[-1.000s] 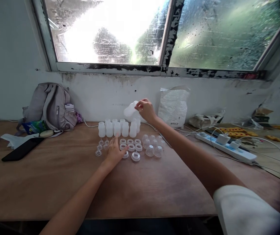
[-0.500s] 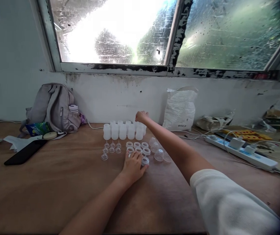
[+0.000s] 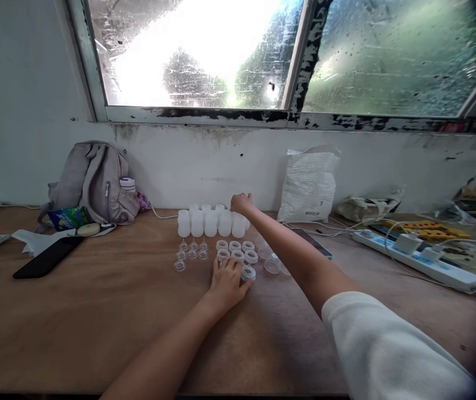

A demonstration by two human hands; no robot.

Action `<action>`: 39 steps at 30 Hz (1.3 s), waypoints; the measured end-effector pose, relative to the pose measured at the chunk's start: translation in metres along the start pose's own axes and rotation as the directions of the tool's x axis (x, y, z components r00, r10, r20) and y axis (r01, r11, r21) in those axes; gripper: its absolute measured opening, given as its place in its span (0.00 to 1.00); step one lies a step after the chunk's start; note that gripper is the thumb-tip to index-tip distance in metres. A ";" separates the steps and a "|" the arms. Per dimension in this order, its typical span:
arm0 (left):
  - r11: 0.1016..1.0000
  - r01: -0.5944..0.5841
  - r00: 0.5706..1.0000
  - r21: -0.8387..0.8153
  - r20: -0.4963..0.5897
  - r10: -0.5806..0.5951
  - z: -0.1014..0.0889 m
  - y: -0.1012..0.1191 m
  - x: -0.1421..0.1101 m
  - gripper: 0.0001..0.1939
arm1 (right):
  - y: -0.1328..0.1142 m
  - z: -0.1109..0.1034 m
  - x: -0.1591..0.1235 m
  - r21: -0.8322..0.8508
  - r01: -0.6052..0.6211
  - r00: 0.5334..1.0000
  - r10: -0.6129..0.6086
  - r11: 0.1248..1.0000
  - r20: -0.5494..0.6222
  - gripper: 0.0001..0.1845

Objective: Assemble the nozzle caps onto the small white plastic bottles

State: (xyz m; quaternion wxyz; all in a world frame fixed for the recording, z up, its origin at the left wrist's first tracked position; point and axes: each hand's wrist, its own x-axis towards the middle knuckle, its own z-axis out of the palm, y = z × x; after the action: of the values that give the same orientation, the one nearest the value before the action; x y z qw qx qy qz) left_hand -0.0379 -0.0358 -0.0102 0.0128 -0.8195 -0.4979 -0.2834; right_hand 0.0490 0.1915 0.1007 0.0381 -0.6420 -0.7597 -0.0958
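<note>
Nearest, left hand [image 3: 227,281]: fingers parted and bent at the near edge of the white rings [image 3: 247,245], thumb just beside the front ring [image 3: 249,275]; whether it grips one, I cannot tell.
Right hand [image 3: 241,203]: reaches above the right end of the upright, frosted bottles [image 3: 210,225]; its fingertips are hidden, so open or closed cannot be told.
Small clear pieces [image 3: 191,254]: left of the rings, before the bottles.
Clear cups [image 3: 271,265]: partly behind the right forearm.
Table [image 3: 108,322]: brown wood.
Wall [image 3: 171,161]: pale, stained below the window [image 3: 204,78].
Backpack [image 3: 100,183]: against it, left.
</note>
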 end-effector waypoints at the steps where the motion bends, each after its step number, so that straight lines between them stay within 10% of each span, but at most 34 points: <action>1: 1.000 0.003 1.000 0.000 0.001 -0.003 0.000 0.000 0.000 0.18 | 0.000 0.000 0.000 -0.001 0.002 1.000 -0.002 1.000 -0.001 0.11; 17: 1.000 0.005 1.000 0.001 -0.016 -0.005 0.004 -0.004 0.000 0.15 | -0.003 -0.012 -0.015 0.035 0.045 0.997 -0.042 0.998 -0.072 0.11; 23: 1.000 -0.003 1.000 0.004 0.006 0.003 0.001 -0.005 0.001 0.15 | -0.008 -0.033 -0.076 0.079 0.228 0.940 -0.199 0.970 -0.276 0.14; 31: 1.000 -0.004 1.000 0.014 -0.010 0.004 0.000 -0.003 -0.001 0.16 | 0.010 0.048 -0.227 0.324 0.428 0.868 -0.284 0.844 -0.406 0.09; 39: 0.996 -0.028 0.997 -0.083 -0.078 0.022 -0.002 -0.003 0.001 0.18 | 0.015 0.070 -0.236 0.799 0.346 0.936 -0.117 0.492 -0.333 0.06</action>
State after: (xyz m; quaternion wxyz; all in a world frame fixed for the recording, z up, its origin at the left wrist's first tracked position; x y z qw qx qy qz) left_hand -0.0411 -0.0343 -0.0093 0.0011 -0.8140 -0.4743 -0.3354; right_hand 0.1093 -0.0213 -0.0090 0.4209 -0.4167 -0.7789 0.2061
